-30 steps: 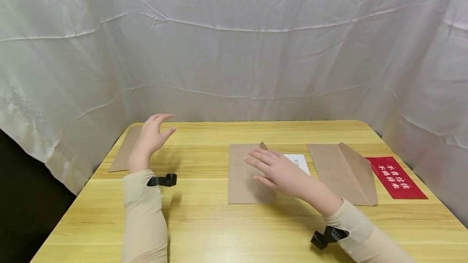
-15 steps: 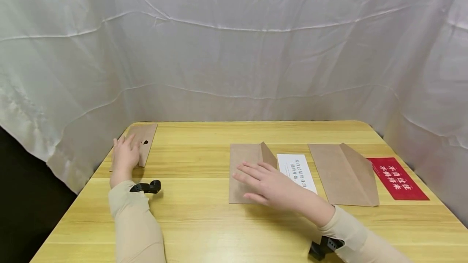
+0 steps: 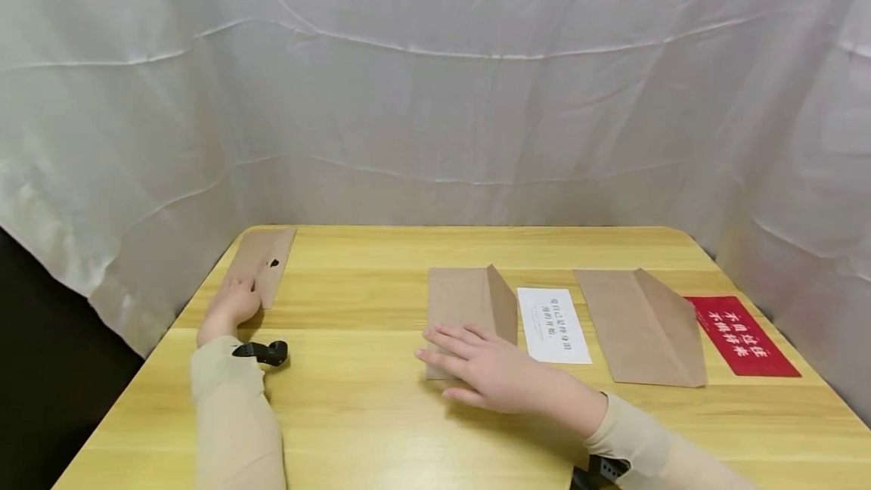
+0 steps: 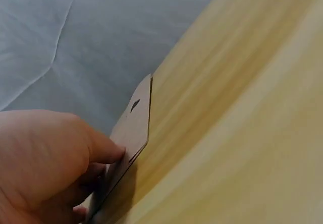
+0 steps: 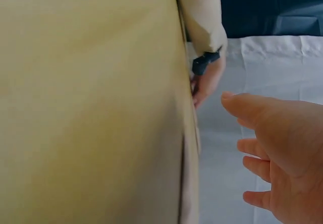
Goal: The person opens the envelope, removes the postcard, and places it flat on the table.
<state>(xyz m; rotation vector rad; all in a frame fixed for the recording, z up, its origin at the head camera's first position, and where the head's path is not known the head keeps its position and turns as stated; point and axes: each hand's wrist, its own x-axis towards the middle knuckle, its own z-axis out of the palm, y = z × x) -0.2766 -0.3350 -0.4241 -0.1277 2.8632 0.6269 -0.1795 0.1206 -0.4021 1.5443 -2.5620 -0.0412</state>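
Observation:
At the far left of the table, my left hand (image 3: 234, 301) is on the near end of a brown paper envelope (image 3: 275, 248) with a dark mark on its face. In the left wrist view, the thumb tip lies at the near edge of that envelope (image 4: 136, 118), the other fingers curled and partly hidden below it. My right hand (image 3: 486, 369), fingers spread and extended with nothing in its grasp, hovers over the near part of the middle brown envelope (image 3: 459, 293), whose flap stands open. It also shows in the right wrist view as an open hand (image 5: 287, 153).
A white card (image 3: 554, 324) with printed characters lies right of the middle envelope. Farther right come another open-flapped brown envelope (image 3: 633, 331) and a red card (image 3: 742, 339) with white characters. Pale curtains (image 3: 435, 112) hang behind the wooden table (image 3: 354, 414).
My left hand has come down from above the table onto the left envelope, with its fingers curling at the near end. My right hand has drifted left and nearer, uncovering the white card.

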